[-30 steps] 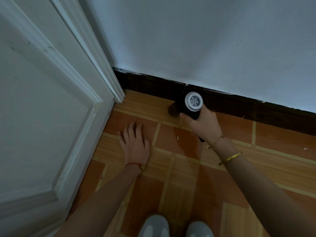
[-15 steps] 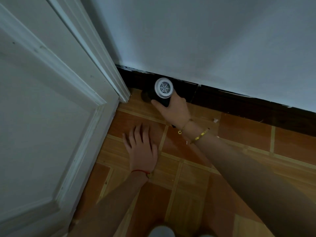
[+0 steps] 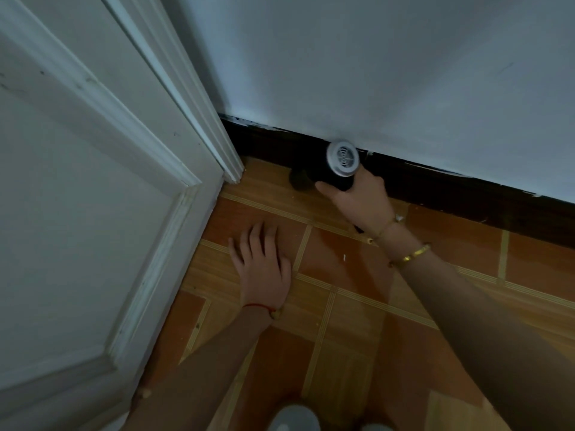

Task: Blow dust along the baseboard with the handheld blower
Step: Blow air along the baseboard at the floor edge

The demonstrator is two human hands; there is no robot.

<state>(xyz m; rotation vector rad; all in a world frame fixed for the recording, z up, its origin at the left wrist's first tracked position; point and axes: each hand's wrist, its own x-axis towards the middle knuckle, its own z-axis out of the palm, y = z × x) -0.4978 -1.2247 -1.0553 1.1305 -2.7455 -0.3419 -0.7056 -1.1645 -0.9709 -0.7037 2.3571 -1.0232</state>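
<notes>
Two hands down low: right hand (image 3: 361,200) gripping blower (image 3: 337,169) against baseboard (image 3: 451,185), left hand (image 3: 264,262) flat, open on floor (image 3: 342,306).

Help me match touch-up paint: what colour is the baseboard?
Very dark brown, nearly black, baseboard under the white wall; head view.

A pale wall (image 3: 389,63) fills 12 o'clock, a white panelled door (image 3: 77,213) stands at 9 o'clock, and orange-brown tiled floor (image 3: 342,353) spreads toward 6 o'clock in dim light.
</notes>
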